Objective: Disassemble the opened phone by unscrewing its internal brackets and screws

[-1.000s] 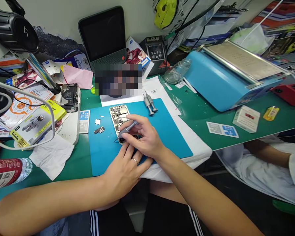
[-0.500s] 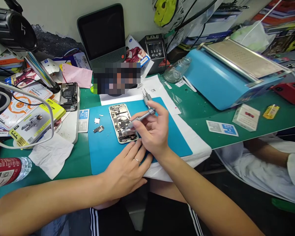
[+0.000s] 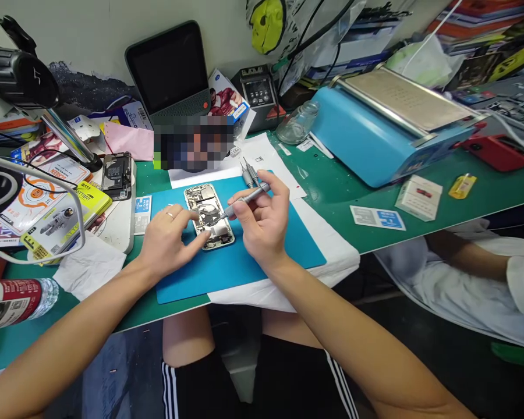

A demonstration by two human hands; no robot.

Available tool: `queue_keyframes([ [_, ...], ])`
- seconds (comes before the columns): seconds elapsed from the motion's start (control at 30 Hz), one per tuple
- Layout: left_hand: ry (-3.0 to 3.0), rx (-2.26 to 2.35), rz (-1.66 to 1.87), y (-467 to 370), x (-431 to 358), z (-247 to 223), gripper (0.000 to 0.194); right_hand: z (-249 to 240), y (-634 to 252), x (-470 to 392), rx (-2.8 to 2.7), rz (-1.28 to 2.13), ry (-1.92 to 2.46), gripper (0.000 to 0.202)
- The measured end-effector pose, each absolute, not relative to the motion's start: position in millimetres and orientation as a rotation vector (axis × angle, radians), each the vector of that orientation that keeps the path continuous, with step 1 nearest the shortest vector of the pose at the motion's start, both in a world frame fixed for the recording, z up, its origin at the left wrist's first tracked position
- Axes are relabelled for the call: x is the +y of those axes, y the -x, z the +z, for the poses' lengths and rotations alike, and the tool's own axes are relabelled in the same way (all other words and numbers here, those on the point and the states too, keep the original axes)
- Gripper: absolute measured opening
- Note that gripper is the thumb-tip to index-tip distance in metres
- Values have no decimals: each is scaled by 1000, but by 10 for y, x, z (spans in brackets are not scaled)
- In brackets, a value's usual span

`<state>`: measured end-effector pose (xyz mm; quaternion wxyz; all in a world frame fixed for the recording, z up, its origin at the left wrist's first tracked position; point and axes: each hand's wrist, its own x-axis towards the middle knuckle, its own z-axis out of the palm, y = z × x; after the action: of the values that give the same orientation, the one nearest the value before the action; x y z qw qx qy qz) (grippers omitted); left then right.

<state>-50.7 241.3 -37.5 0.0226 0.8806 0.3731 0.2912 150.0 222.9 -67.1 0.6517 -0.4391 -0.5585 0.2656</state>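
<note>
An opened phone [image 3: 208, 205] lies on a blue mat [image 3: 283, 244], its inner parts bare. My right hand [image 3: 266, 227] is closed around a grey precision screwdriver [image 3: 248, 198], tilted with its tip down at the phone's inside. Just beyond those fingers, more grey screwdrivers [image 3: 248, 173] are partly hidden. My left hand [image 3: 168, 235] reaches over the mat from the left, thumb and forefinger apart. The thumb tip lies at the phone's lower left and the forefinger near its left edge. The mat beneath this hand is hidden.
Left of the mat are another opened phone [image 3: 117, 174], boxes [image 3: 65, 218], a tissue [image 3: 91, 265] and a bottle [image 3: 17, 302]. At the right stand a blue machine [image 3: 362, 142], a glass jar [image 3: 297, 122] and a small white box [image 3: 419, 198]. Another person's arm [image 3: 467, 253] shows at right.
My left hand has moved from below the phone up to its left side, covering the small parts there. The screwdriver stays in my right hand, tip at the phone. The view has shifted slightly.
</note>
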Motion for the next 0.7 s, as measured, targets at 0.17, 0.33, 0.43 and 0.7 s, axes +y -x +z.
queue_keyframes([
  [0.17, -2704, 1015, 884, 472, 2405, -453, 30, -700, -1509, 2244, -1309, 567, 896, 47],
  [0.33, -2705, 919, 943, 508, 2382, -491, 24, -706, -1496, 2241, -1371, 555, 835, 47],
  [0.43, -2708, 892, 954, 520, 2397, -515, 22, -692, -1490, 2231, -1383, 563, 833, 46],
  [0.7, -2690, 870, 938, 519, 2400, -524, 22, -677, -1502, 2237, -1397, 578, 840, 46],
])
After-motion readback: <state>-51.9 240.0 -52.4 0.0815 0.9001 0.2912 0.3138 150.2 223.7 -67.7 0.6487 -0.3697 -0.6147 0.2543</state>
